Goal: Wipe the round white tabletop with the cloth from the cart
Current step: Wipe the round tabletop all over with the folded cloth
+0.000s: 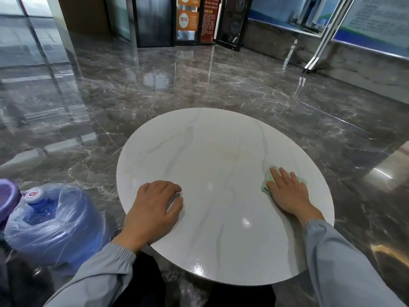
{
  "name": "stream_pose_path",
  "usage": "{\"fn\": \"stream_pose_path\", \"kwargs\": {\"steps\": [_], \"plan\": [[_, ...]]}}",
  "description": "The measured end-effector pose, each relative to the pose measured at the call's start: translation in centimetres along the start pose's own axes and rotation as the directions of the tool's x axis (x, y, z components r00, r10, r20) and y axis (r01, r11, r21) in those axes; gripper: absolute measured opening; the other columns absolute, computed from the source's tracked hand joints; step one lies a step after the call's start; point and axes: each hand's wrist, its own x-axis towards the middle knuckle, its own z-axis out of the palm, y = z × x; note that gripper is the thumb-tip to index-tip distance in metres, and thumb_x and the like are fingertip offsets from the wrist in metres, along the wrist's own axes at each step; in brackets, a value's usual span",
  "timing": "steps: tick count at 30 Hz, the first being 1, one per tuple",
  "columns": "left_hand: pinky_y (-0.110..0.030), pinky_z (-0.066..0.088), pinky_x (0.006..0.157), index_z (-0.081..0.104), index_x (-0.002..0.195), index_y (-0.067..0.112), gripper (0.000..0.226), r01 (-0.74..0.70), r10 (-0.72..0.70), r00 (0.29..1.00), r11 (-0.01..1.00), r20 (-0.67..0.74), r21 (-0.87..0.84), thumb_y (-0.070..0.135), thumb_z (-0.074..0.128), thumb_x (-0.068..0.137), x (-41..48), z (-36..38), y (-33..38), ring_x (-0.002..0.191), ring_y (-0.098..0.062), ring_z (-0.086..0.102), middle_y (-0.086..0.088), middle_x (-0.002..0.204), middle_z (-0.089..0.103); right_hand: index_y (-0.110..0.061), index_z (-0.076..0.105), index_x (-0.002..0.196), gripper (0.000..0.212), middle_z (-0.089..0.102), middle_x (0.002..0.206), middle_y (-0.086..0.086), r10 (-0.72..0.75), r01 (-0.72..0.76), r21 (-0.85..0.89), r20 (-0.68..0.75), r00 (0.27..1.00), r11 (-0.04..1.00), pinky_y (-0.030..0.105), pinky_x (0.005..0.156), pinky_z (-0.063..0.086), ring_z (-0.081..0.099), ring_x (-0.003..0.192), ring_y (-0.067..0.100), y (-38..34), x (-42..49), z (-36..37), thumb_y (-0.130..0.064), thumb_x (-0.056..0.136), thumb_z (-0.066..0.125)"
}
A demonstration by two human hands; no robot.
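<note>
The round white tabletop [210, 156] with faint grey veins fills the middle of the view. A pale green cloth [269, 177] lies on its right part. My right hand [287, 191] presses flat on the cloth with straight fingers, and most of the cloth is hidden under it. My left hand [155, 207] rests on the tabletop near its left edge, with the fingers curled under and nothing in them. A faint yellowish patch [225, 151] shows near the table's centre.
A large blue water jug [55, 222] wrapped in plastic stands on the floor to the left of the table, with a purple object [6, 196] beside it. Glossy dark marble floor [199, 85] surrounds the table. Doors and display boards line the far wall.
</note>
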Motion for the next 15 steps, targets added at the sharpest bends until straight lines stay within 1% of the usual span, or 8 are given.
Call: {"fn": "stream_pose_path", "kwargs": {"steps": [2, 3, 4, 6, 9, 11, 13, 15], "plan": [[-0.036, 0.039, 0.096, 0.064, 0.106, 0.033, 0.024, -0.002, 0.002, 1.000, 1.000, -0.004, 0.007, 0.043, 0.045, 0.097, 0.1, 0.1, 0.0, 0.107, -0.009, 0.058, 0.021, 0.105, 0.062, -0.045, -0.002, 0.163, 0.062, -0.012, 0.173, -0.011, 0.042, -0.042, 0.017, 0.038, 0.998, 0.999, 0.055, 0.125, -0.008, -0.015, 0.159, 0.026, -1.4, -0.2, -0.1, -0.052, 0.106, 0.021], [-0.036, 0.038, 0.096, 0.065, 0.106, 0.032, 0.024, -0.003, 0.003, 1.000, 1.000, -0.006, 0.011, 0.043, 0.045, 0.097, 0.1, 0.1, 0.0, 0.107, -0.010, 0.058, 0.020, 0.105, 0.063, -0.045, -0.003, 0.163, 0.063, -0.013, 0.173, -0.010, 0.014, -0.015, 0.012, 0.042, 0.999, 1.000, 0.055, 0.124, -0.010, -0.016, 0.159, 0.027, -3.2, -0.4, 0.1, -0.052, 0.106, 0.021], [-0.035, 0.038, 0.095, 0.065, 0.106, 0.032, 0.024, -0.002, 0.002, 1.000, 1.000, -0.008, 0.012, 0.043, 0.045, 0.097, 0.1, 0.1, 0.0, 0.107, -0.010, 0.058, 0.020, 0.105, 0.063, -0.045, -0.003, 0.163, 0.062, -0.013, 0.173, -0.010, -0.045, 0.045, -0.006, 0.037, 0.998, 0.999, 0.056, 0.124, -0.011, -0.016, 0.159, 0.027, -5.3, -0.8, 0.6, -0.053, 0.106, 0.021], [-0.035, 0.038, 0.095, 0.065, 0.105, 0.032, 0.025, -0.003, 0.003, 1.000, 1.000, -0.003, 0.016, 0.042, 0.045, 0.097, 0.2, 0.1, -0.1, 0.106, -0.011, 0.059, 0.019, 0.105, 0.064, -0.045, -0.002, 0.163, 0.062, -0.012, 0.173, -0.010, -0.222, 0.223, -0.036, 0.030, 0.975, 0.974, 0.056, 0.124, -0.012, -0.016, 0.158, 0.027, -10.4, -2.1, 1.9, -0.053, 0.106, 0.021], [-0.036, 0.038, 0.093, 0.065, 0.105, 0.031, 0.025, -0.012, 0.012, 1.000, 0.999, -0.006, 0.030, 0.042, 0.045, 0.097, 0.2, 0.2, -0.2, 0.105, -0.013, 0.059, 0.017, 0.104, 0.064, -0.045, -0.001, 0.163, 0.063, -0.013, 0.173, -0.012, -0.472, 0.473, -0.058, 0.032, 0.881, 0.879, 0.056, 0.123, -0.015, -0.019, 0.158, 0.025, -17.3, -5.7, 3.8, -0.055, 0.106, 0.022], [-0.036, 0.039, 0.093, 0.065, 0.106, 0.030, 0.025, -0.018, 0.018, 1.000, 0.999, -0.005, 0.037, 0.042, 0.045, 0.097, 0.1, 0.2, -0.5, 0.105, -0.013, 0.059, 0.017, 0.104, 0.064, -0.046, 0.001, 0.163, 0.063, -0.011, 0.173, -0.013, -0.562, 0.563, -0.045, 0.037, 0.826, 0.825, 0.053, 0.123, -0.016, -0.019, 0.158, 0.021, -18.9, -7.0, 4.4, -0.057, 0.105, 0.023], [-0.037, 0.040, 0.092, 0.065, 0.105, 0.030, 0.023, -0.026, 0.026, 1.000, 0.999, 0.001, 0.026, 0.041, 0.046, 0.096, 0.0, 0.1, -0.5, 0.104, -0.013, 0.059, 0.018, 0.104, 0.063, -0.045, 0.004, 0.163, 0.063, -0.006, 0.173, -0.014, -0.577, 0.577, -0.025, 0.024, 0.817, 0.816, 0.048, 0.126, -0.011, -0.014, 0.159, 0.018, -17.6, -6.2, 4.0, -0.056, 0.105, 0.027], [-0.037, 0.041, 0.093, 0.065, 0.104, 0.030, 0.023, -0.034, 0.034, 0.999, 0.999, 0.011, 0.013, 0.041, 0.046, 0.096, 0.1, -0.1, -0.4, 0.104, -0.013, 0.060, 0.018, 0.103, 0.064, -0.043, 0.004, 0.164, 0.063, -0.002, 0.174, -0.011, -0.484, 0.483, -0.064, -0.016, 0.875, 0.874, 0.048, 0.127, -0.003, -0.005, 0.160, 0.023, -13.7, -3.7, 3.4, -0.053, 0.107, 0.028]]}}
